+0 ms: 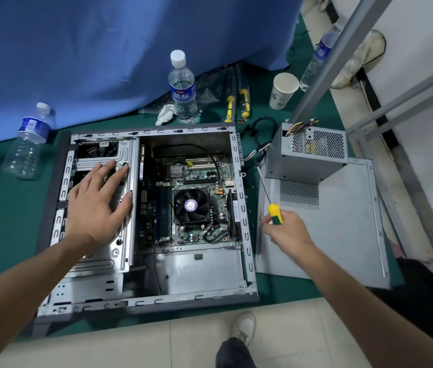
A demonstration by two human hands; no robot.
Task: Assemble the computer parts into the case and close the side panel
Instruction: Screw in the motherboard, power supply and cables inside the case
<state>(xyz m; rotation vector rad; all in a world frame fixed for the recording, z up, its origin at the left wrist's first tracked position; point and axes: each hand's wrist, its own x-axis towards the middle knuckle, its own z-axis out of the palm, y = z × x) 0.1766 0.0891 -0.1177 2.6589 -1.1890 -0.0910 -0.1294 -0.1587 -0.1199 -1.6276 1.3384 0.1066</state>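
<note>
Case lies open on green mat, board and fan installed. Left hand flat, fingers spread, on drive cage, probably steadying it. Right hand grips screwdriver over side panel. PSU sits on panel, not yet fitted. Screw positions too small to make out.

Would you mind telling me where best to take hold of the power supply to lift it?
Probably grip the power supply by its two solid side walls, coming from above: it stands on the side panel, and wires leave its top rear corner.
</note>
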